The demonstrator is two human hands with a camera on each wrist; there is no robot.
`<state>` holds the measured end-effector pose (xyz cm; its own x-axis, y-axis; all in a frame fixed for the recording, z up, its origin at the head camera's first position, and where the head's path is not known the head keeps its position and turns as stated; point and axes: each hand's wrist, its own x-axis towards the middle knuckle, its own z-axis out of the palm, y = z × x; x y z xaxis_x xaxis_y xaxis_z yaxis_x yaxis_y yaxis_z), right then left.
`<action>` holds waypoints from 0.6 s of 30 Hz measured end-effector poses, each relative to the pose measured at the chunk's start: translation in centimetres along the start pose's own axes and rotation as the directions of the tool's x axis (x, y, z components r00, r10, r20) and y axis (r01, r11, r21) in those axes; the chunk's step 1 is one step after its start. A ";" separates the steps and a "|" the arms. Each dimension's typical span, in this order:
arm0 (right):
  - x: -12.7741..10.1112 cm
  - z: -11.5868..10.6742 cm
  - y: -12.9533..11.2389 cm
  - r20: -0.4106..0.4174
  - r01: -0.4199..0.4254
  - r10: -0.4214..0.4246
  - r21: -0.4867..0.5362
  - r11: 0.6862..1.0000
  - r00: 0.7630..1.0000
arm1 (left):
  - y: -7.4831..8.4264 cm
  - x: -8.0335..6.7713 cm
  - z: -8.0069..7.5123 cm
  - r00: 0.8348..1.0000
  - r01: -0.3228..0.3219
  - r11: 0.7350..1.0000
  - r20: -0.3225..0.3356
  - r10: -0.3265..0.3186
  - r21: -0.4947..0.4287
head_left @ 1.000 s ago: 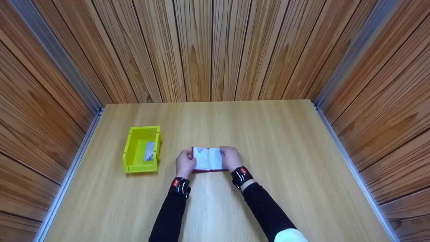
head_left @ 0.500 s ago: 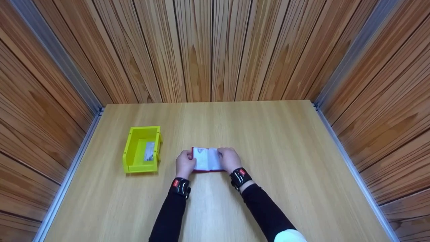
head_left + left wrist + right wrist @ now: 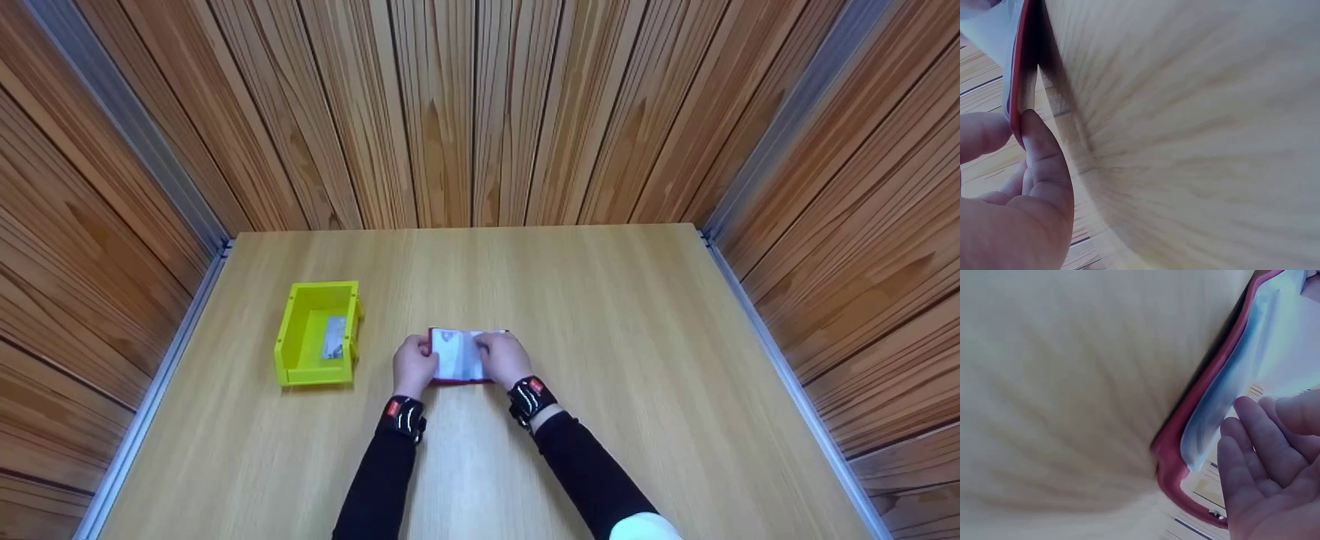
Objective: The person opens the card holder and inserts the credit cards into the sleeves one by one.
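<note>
**Both hands on open red booklet, table centre**

Left hand: thumb and fingers curled, pinching the left edge of the red-covered booklet; the wrist view shows a fingertip against the red cover rim. Right hand: fingers fairly straight, lying over the white pages of the right half. Booklet lies open on the table. Yellow bin near, to the left, a small packet inside. Wood-slat walls on three sides.

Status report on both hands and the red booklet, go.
Left hand grips red booklet at left edge. Right hand lifts clear pages. Yellow bin off left, nothing in the way.
</note>
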<state>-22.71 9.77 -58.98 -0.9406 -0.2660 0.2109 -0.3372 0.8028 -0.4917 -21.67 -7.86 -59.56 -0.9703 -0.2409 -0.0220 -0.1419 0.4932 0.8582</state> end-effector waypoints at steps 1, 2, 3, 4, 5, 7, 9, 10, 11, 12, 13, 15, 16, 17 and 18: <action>0.0 0.1 -0.1 -0.001 0.013 -0.013 0.002 1.000 1.000 | 0.0 0.0 0.0 1.000 0.007 1.000 0.003 -0.007 -0.003; 0.0 0.1 -0.1 -0.002 0.029 -0.029 0.006 1.000 1.000 | 0.1 0.0 0.0 1.000 0.013 1.000 0.006 -0.013 -0.005; 0.0 0.2 -0.1 -0.004 0.043 -0.043 0.012 0.999 0.999 | 0.1 0.0 0.0 1.000 0.016 1.000 0.008 -0.016 -0.004; 0.0 0.3 -0.2 -0.003 0.053 -0.053 0.020 0.998 0.999 | 0.1 0.0 0.0 1.000 0.021 1.000 0.009 -0.021 -0.004; 0.0 0.3 -0.3 -0.003 0.065 -0.065 0.023 0.998 0.998 | 0.2 0.0 0.0 1.000 0.024 1.000 0.011 -0.024 -0.004; 0.0 0.4 -0.4 0.004 0.079 -0.079 0.030 0.996 0.997 | 0.2 0.0 0.0 0.999 0.031 0.999 0.016 -0.031 -0.008; 0.0 0.5 -0.6 0.021 0.071 -0.073 0.052 0.996 0.997 | 0.2 0.1 0.0 0.999 0.038 0.999 0.022 -0.038 -0.015; 0.0 0.5 -0.7 0.030 0.066 -0.068 0.058 0.996 0.997 | 0.2 0.1 0.1 0.999 0.042 0.999 0.024 -0.042 -0.019; 0.1 0.6 -0.8 0.040 0.060 -0.063 0.069 0.996 0.997 | 0.2 0.1 0.1 0.999 0.041 0.999 0.024 -0.040 -0.020; 0.1 0.6 -0.8 0.050 0.053 -0.057 0.078 0.996 0.997 | 0.1 0.1 0.0 0.999 0.044 0.999 0.025 -0.044 -0.024; 0.1 0.6 -0.9 0.059 0.044 -0.050 0.090 0.995 0.997 | 0.1 0.1 0.1 0.999 0.045 0.999 0.024 -0.044 -0.025; 0.1 0.7 -1.1 0.071 0.031 -0.039 0.112 0.993 0.997 | 0.0 0.1 0.1 0.999 0.040 0.999 0.021 -0.039 -0.022; 0.1 0.8 -1.2 0.075 0.025 -0.034 0.124 0.992 0.997 | 0.0 0.1 0.1 0.999 0.036 0.999 0.020 -0.036 -0.020; 0.1 0.8 -1.2 0.078 0.019 -0.030 0.136 0.990 0.996 | -0.1 0.1 0.1 0.999 0.033 0.999 0.019 -0.033 -0.020; 0.1 0.9 -1.3 0.079 0.018 -0.029 0.140 0.990 0.996 | -0.1 0.1 0.0 0.999 0.036 0.999 0.021 -0.035 -0.023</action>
<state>-22.43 8.23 -59.06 -0.9305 -0.3306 0.1577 -0.3561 0.7155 -0.6010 -21.75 -7.88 -59.65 -0.9686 -0.2405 -0.0631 -0.1721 0.4652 0.8683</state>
